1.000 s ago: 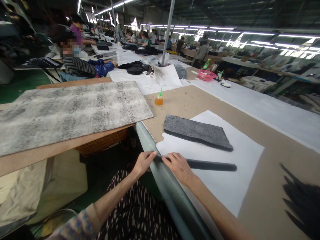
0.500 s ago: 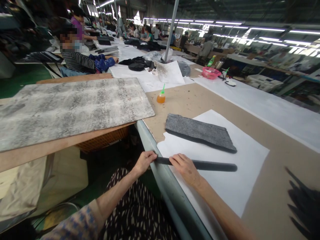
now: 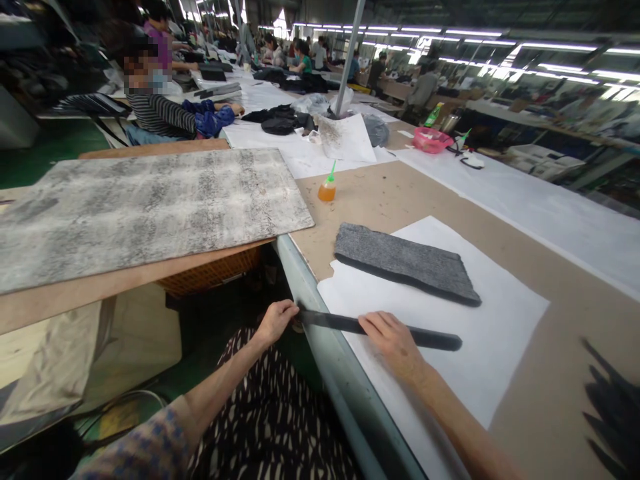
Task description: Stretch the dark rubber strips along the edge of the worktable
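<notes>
Brown tabletop [image 3: 380,190], dark strip [image 3: 333,321] crossing its edge at lower center

Mottled board [image 3: 170,200] fills the left; the left hand [image 3: 274,323] pinches the strip's left end; the right hand [image 3: 394,340] curls over its middle, thumb hidden, so I cannot tell its hold; the other end overlies white paper [image 3: 505,320] at right, below a gray slab [image 3: 406,261].

Factory workshop, long worktables [image 3: 410,193], several co-workers [image 3: 160,119], strip lights [image 3: 557,47]
</notes>
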Motion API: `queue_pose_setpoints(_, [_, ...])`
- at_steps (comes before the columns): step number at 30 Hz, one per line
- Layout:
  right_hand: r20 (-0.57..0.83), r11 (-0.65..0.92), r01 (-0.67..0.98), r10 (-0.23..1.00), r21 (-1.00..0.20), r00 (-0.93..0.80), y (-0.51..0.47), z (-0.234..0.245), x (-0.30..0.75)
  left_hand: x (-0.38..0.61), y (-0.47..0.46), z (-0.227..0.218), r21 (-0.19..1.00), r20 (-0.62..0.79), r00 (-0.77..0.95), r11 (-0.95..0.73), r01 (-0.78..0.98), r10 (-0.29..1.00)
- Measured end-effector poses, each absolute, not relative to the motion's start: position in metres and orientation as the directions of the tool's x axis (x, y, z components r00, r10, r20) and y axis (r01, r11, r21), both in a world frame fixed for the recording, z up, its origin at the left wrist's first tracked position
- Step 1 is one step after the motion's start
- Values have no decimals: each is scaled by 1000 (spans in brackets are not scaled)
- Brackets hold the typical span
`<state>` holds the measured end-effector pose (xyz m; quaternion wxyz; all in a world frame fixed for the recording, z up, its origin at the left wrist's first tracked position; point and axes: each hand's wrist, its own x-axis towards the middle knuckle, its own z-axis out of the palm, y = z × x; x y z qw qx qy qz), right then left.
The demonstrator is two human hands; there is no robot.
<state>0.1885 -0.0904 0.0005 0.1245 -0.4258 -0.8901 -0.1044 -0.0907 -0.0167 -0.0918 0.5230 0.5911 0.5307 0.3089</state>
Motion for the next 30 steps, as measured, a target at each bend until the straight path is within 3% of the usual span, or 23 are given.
queue_pose_setpoints(9, [223,690,690,652,220,-724,-72,-4,147,-112,-16,-121,907,-240,133,173,384,961])
queue_pose_setpoints(17, [300,614,777,721,139,-624,-86,-1,190,-122,-15,-130,913,-241,172,163,375,955])
queue_pose_setpoints(20, [303,607,778,720,160,-624,-88,0,193,-118,-12,-139,907,-285,151,215,362,947])
queue_pose_setpoints(25, [191,659,700,676,276,-712,-81,-1,155,-126,-11,-161,886,-360,82,314,342,929])
queue_pose_setpoints(30, [171,693,660,641,291,-748,-76,-2,135,-141,-17,-172,845,-493,7,478,240,870])
